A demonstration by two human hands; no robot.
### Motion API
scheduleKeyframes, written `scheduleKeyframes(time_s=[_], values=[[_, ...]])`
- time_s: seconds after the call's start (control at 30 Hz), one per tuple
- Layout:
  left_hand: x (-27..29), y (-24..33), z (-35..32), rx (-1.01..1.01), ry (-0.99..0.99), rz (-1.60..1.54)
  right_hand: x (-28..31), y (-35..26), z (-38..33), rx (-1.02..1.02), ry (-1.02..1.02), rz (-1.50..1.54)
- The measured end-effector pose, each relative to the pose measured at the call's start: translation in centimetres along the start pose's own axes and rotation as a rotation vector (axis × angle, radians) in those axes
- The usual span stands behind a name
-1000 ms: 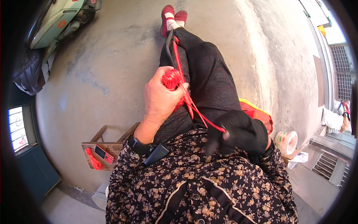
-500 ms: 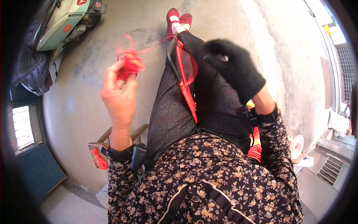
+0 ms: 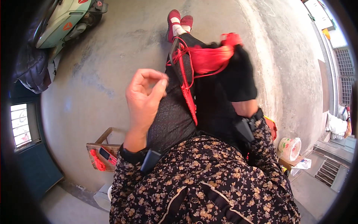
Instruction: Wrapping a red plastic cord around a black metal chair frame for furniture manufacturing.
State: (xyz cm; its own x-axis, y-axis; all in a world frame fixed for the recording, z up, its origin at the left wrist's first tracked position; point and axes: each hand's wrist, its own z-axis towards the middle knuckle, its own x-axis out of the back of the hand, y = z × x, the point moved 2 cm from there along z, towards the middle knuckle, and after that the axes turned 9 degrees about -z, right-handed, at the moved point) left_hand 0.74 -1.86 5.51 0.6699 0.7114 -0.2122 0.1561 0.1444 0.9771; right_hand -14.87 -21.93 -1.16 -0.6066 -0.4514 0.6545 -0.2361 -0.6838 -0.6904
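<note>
A bundle of bright red cord (image 3: 210,58) lies bunched across the top of the right hand (image 3: 238,80), which wears a black glove. Its long axis runs roughly side to side, and one blurred end sticks out past the glove's far edge. Whether the gloved fingers close on it cannot be told, since they are hidden under the cord. From the bundle a red woven strap (image 3: 187,91) runs down along the black-trousered thigh towards the body.

The bare left hand (image 3: 143,100) is raised beside the strap, touching nothing, thumb and forefinger curled together in a ring.

Below lie bare grey concrete floor (image 3: 97,82) and red shoes (image 3: 178,20). Left of the wrist stands a small wooden box (image 3: 102,151) holding red things too small to make out. A pale green scooter (image 3: 67,20) is cut off at the top edge.
</note>
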Motion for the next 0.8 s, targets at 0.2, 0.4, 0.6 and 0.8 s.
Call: scheduleKeyframes(time_s=[0.2,0.4,0.6,0.8], values=[[-1.8,-1.3,-2.1,0.517,-0.555,-0.672,6.5,-6.9,-3.2,-0.598,-0.112,1.436],[1.3,-2.8,-2.6,0.551,-0.517,-1.346,10.2,-7.5,-7.1,-0.016,-1.051,1.472],[6.4,-3.0,-8.6,0.715,-0.102,-0.717,5.2,-6.6,-4.8,-0.582,-0.408,0.486],[8.0,-1.7,-11.4,0.744,-0.078,-0.426,-1.1,-8.6,-2.2,-0.237,-0.346,-0.014]])
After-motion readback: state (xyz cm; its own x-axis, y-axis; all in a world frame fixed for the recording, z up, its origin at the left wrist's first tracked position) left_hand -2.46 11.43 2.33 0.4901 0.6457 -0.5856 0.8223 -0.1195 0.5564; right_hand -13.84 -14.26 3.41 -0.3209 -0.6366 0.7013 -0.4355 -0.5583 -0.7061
